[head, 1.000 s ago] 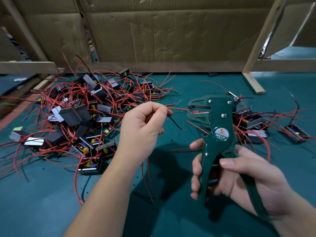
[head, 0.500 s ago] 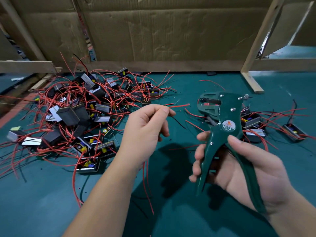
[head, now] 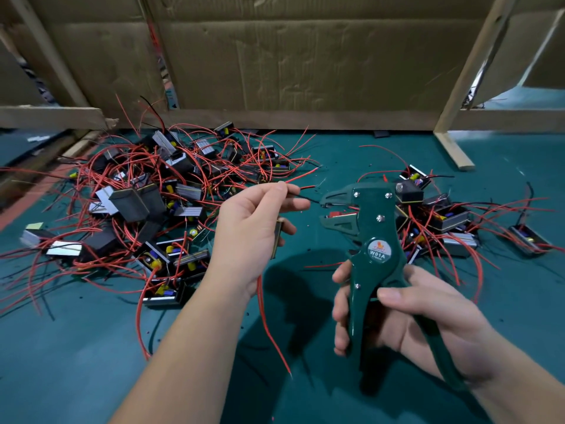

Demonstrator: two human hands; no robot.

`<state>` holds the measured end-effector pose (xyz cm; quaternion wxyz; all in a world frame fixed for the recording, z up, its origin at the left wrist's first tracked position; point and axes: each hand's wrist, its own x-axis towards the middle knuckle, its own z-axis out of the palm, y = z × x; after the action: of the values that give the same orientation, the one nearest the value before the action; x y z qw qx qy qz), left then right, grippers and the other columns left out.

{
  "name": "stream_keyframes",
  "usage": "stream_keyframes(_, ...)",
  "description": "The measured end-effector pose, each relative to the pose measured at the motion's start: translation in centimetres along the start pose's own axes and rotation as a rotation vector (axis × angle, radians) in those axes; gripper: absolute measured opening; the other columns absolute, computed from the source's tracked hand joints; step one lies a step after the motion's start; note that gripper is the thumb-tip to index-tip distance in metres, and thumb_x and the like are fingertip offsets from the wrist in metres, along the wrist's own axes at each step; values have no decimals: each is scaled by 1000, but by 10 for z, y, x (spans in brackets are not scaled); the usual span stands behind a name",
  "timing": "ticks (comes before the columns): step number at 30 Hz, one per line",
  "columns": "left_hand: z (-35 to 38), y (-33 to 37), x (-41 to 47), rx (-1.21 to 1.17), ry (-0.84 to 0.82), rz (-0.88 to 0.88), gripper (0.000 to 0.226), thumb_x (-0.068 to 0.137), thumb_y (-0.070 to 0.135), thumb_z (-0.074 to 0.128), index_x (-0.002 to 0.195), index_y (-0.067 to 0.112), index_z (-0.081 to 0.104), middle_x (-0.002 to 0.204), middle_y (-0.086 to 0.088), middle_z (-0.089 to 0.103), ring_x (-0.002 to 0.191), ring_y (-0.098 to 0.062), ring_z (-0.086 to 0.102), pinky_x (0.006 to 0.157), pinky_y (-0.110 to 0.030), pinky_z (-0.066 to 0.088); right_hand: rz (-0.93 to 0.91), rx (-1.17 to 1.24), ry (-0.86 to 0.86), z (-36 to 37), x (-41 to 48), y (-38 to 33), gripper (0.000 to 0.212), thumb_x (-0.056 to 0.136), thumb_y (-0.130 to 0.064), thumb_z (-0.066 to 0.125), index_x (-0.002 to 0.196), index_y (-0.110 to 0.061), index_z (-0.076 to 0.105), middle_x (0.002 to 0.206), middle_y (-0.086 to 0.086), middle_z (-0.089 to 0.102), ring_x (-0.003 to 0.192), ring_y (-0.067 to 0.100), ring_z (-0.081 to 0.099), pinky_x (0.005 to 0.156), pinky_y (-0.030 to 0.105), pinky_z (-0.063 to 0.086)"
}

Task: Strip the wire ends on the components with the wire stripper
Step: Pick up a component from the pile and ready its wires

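My left hand (head: 255,231) pinches a thin black wire (head: 307,198) between thumb and forefinger and holds a small component (head: 277,240) in its palm. Red wires (head: 270,328) hang from that hand. The black wire's tip reaches into the jaws of the green wire stripper (head: 371,240). My right hand (head: 406,316) grips the stripper's two handles, jaws pointing left. A big heap of components with red wires (head: 146,203) lies on the left of the green mat. A smaller group of components (head: 443,215) lies behind the stripper on the right.
Cardboard sheets (head: 290,62) and a wooden frame (head: 455,117) close off the back of the green mat (head: 91,362). One separate component (head: 530,240) sits at the far right. A wooden rail (head: 52,117) runs along the left rear.
The stripper has swung back left and its jaws now meet the black wire. My left hand has shifted from a red wire tip to presenting the black wire.
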<state>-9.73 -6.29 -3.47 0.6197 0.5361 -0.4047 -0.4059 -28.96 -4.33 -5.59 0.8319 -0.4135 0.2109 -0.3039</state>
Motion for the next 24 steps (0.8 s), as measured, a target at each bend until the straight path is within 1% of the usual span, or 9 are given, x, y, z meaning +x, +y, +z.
stream_keyframes(3, 2, 0, -2, -19, -26, -17, 28, 96, 21, 50, 76, 19, 69, 74, 3, 74, 47, -4, 53, 44, -14, 39, -22, -7, 53, 1, 4, 3, 61, 59, -20, 85, 108, 6, 60, 89, 33, 58, 74, 46, 58, 70, 56, 48)
stream_keyframes(7, 3, 0, -3, -37, -34, -43, 29, 96, 21, 51, 73, 20, 70, 73, 2, 73, 47, -5, 53, 43, -14, 39, -64, 13, 93, 3, 5, 4, 59, 57, -20, 86, 106, 2, 63, 89, 32, 60, 72, 44, 59, 70, 56, 49)
stream_keyframes(11, 4, 1, -3, -53, -46, -60, 31, 96, 22, 52, 71, 21, 71, 73, 2, 73, 47, -5, 53, 43, -14, 39, -34, -20, 136, 6, 5, 2, 59, 52, -24, 89, 100, 1, 65, 82, 31, 58, 67, 44, 59, 65, 54, 50)
stream_keyframes(13, 5, 1, -4, -46, -56, -62, 31, 96, 22, 52, 72, 20, 71, 72, 3, 73, 47, -5, 53, 43, -14, 39, -6, -34, 177, 8, 4, 2, 56, 51, -32, 90, 91, -2, 65, 73, 28, 56, 58, 40, 58, 57, 49, 50)
stream_keyframes(16, 7, 0, -5, -25, -49, -69, 32, 94, 23, 54, 69, 24, 73, 64, 10, 65, 47, -6, 53, 43, -16, 38, 8, -26, 211, 12, 2, 0, 51, 57, -44, 86, 82, -6, 62, 63, 23, 52, 46, 33, 53, 49, 42, 48)
stream_keyframes(20, 7, -2, -3, 7, -39, -69, 31, 94, 27, 53, 69, 26, 72, 63, 14, 51, 49, -7, 55, 44, -19, 38, -32, -16, 343, 12, 3, 0, 38, 71, -43, 73, 70, -9, 56, 52, 15, 43, 30, 21, 40, 41, 28, 40)
stream_keyframes(22, 7, -5, -2, 40, -39, -68, 28, 95, 26, 52, 73, 23, 70, 61, 13, 49, 48, -8, 57, 42, -17, 39, -47, 25, 381, 8, 5, -2, 35, 69, -43, 67, 70, -10, 56, 54, 13, 44, 32, 21, 40, 39, 29, 40)
stream_keyframes(23, 8, -6, -3, 55, -43, -68, 27, 96, 25, 50, 75, 22, 68, 59, 13, 48, 48, -8, 57, 42, -16, 39, -68, 73, 354, 7, 6, -4, 35, 67, -43, 66, 74, -9, 59, 58, 14, 49, 38, 24, 46, 41, 33, 44)
stream_keyframes(24, 9, -7, -3, 66, -49, -67, 26, 97, 25, 49, 77, 21, 66, 58, 13, 48, 47, -7, 57, 41, -16, 40, -102, 136, 303, 4, 7, -5, 35, 66, -40, 69, 81, -8, 63, 66, 16, 56, 47, 28, 54, 48, 39, 50)
